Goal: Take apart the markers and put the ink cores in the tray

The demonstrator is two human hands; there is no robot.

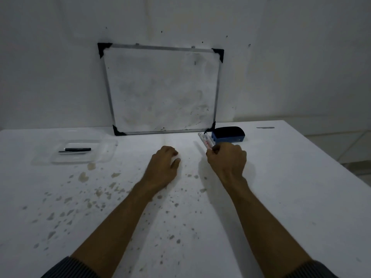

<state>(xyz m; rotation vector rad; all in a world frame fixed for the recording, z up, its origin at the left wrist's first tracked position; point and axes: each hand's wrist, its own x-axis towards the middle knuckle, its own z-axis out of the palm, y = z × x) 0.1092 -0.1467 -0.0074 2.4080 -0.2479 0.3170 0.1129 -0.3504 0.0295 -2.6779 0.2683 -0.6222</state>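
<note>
Right hand (227,159): centre-right of frame, fingers curled and clamped on the near ends of the markers (205,140); marker bodies stuck out up-left past the fingers.
Markers: two white barrels side by side, far ends just beside the blue eraser (227,134).
Left hand (163,165): frame centre, loose fist resting on the table (281,187), fingers together, holding nothing visible.
Tray (80,152): clear, left of frame, well apart from both hands.
Ink core (77,149): black stick lay inside tray.
Whiteboard (160,89): upper centre, leaned on wall.
</note>
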